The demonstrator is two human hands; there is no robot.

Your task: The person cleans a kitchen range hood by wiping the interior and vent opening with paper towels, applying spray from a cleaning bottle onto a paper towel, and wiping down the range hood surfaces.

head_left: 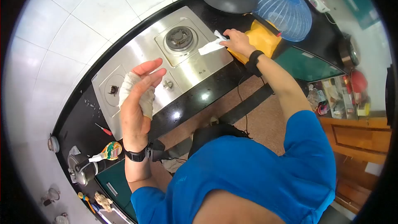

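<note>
Crumpled white cloth (132,91) in left hand (139,99)

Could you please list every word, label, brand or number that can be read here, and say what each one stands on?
None can be read for certain.
Stove top: small dark marks near its front right corner, too small to read.
Spray bottle: a colourful label, blurred.
Packets on the shelf: print too small to read.
The white tissue in the right hand and the cloth in the left hand show no writing.
</note>
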